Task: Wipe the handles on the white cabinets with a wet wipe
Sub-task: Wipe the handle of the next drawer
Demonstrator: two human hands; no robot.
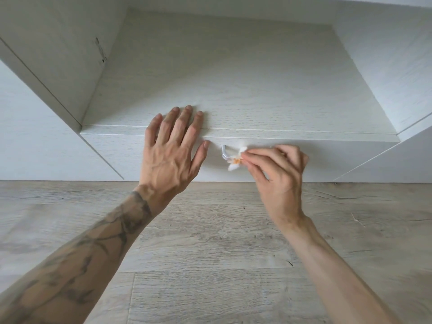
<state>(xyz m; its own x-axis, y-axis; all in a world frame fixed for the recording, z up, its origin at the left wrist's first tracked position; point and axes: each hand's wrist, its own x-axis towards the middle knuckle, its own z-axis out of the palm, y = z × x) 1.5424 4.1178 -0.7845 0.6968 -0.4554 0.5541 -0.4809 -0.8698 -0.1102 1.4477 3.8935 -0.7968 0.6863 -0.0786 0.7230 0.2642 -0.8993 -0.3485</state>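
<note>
A low white cabinet (233,78) fills the upper half of the head view. On its front panel is a small silver handle (224,153); only its left end shows. My right hand (278,169) pinches a crumpled white wet wipe (235,161) with an orange mark against the handle, covering the rest of it. My left hand (173,148) lies flat with fingers spread on the cabinet's top front edge, just left of the handle, holding nothing.
Taller white cabinet panels (30,127) flank the low unit on the left and right (402,146). Grey wood-look floor (210,253) runs below the cabinet fronts. Both forearms reach in from the bottom of the frame.
</note>
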